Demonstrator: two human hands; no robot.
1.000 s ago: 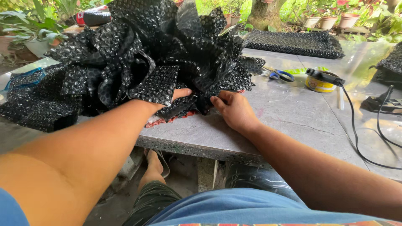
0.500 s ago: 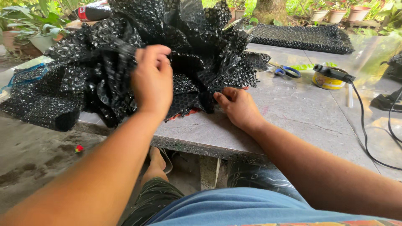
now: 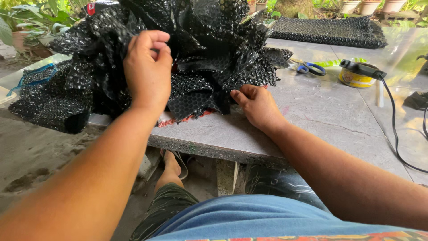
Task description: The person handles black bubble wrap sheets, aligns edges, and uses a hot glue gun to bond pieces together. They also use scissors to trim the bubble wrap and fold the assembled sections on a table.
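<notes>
While the left hand [image 3: 148, 71] pinches a fold of black bubble wrap [image 3: 196, 49] near the tabletop's [image 3: 312, 120] front edge, the right hand [image 3: 256, 105] presses flat, fingers together.

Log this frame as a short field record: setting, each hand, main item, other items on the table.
Setting: outdoor grey stone table, potted plants behind
Left hand: raised, fingers pinching a fold of the crumpled black bubble-textured plastic sheeting
Right hand: flat on the table, fingertips at the sheeting's lower edge
Other items: blue-handled scissors, round yellow tin, black corded tool lying on the tin, flat black mat at the far edge
</notes>
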